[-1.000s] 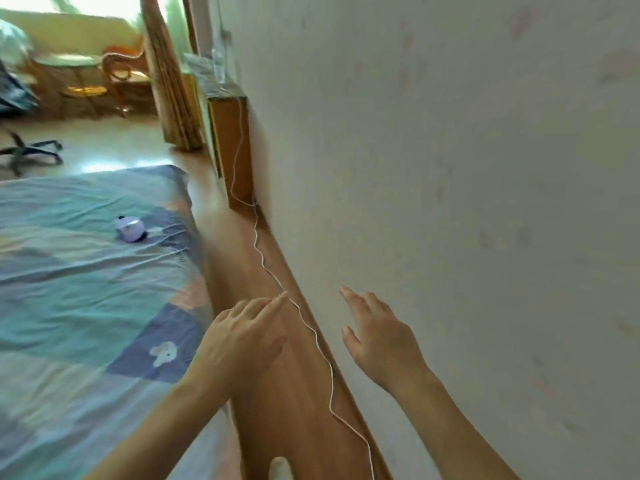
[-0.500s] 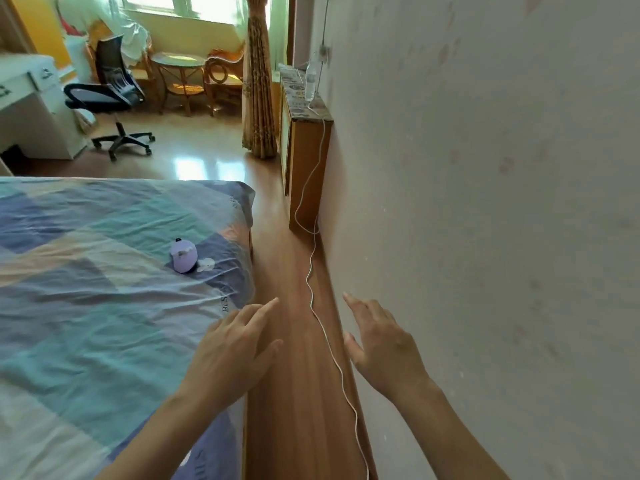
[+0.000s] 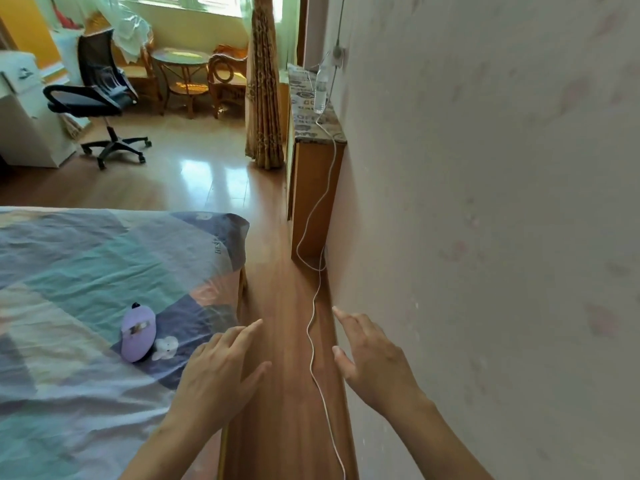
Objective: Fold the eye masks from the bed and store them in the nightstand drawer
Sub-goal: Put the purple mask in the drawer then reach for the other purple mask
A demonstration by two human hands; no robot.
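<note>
Purple eye mask [image 3: 138, 336] lies on the bed [image 3: 69, 271] near its right edge, long axis running away from the viewer, tilted slightly right. Not yet picked up. Left hand [image 3: 221, 368] hovers just beside it, fingers spread, empty, likely reaching. Right hand [image 3: 375, 362] open, empty, near the wall [image 3: 502, 202].

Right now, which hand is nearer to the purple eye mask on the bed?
The left hand. It hovers just right of the purple eye mask, at the bed's edge. The right hand is farther right, beyond the white cable, beside the wall.
</note>
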